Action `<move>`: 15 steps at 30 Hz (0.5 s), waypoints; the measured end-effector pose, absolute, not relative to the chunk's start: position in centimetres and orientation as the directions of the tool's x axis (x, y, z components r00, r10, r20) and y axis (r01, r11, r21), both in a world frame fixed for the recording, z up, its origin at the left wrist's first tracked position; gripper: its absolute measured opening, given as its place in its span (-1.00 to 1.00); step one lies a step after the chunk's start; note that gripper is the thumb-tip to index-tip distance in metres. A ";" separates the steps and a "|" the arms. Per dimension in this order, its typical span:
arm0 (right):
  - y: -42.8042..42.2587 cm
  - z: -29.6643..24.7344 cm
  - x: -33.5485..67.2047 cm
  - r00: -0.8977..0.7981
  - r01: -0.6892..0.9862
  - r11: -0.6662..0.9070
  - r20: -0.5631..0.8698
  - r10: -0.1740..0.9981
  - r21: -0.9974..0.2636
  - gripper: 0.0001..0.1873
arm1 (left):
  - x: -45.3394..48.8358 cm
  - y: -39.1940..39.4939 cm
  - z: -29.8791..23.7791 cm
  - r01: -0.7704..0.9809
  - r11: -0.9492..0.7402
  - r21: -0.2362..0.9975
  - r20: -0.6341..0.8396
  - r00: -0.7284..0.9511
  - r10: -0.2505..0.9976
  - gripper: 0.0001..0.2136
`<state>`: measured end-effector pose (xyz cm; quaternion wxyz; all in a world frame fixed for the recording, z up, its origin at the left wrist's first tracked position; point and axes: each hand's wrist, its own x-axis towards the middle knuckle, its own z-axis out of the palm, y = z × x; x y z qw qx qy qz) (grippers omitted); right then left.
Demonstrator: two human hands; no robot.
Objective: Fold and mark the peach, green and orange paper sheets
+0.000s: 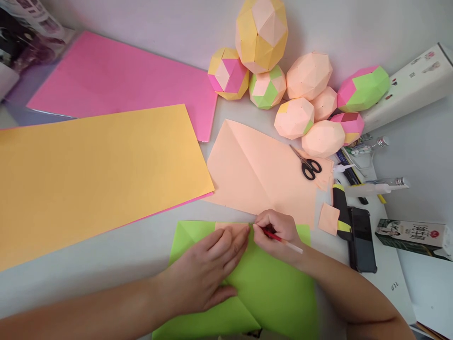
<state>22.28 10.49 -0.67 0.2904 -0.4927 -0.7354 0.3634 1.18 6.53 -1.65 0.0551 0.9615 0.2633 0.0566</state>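
A green paper sheet [283,288] with fold creases lies on the table in front of me. My left hand [212,264] rests flat on it, fingers stretched out, pressing a small peach paper piece [231,225] against the sheet's top edge. My right hand [278,233] grips a slim red pen [278,237] with a clear end, its tip at the right edge of the peach piece. Just beyond, a creased peach sheet [255,165] carries black-handled scissors [308,165] on its right part.
Large yellow [106,174] and pink sheets [141,80] spread at the left. Several faceted paper shapes [262,35] cluster along the back. At the right are a peach square [329,218], a black-yellow tool [341,212], a phone [363,240] and a printed carton [412,236].
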 end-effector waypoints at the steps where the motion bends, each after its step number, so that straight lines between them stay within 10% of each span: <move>1: 10.5 -0.7 22.3 -0.345 0.512 0.245 0.064 0.936 -0.823 -0.83 | 1.2 6.5 -1.7 0.501 -0.855 0.137 0.078 0.855 0.513 -0.32; 15: 10.5 -0.9 22.3 -0.358 0.507 0.258 0.072 0.931 -0.823 -0.82 | 1.1 6.5 -1.5 0.502 -0.856 0.121 0.083 0.855 0.513 -0.33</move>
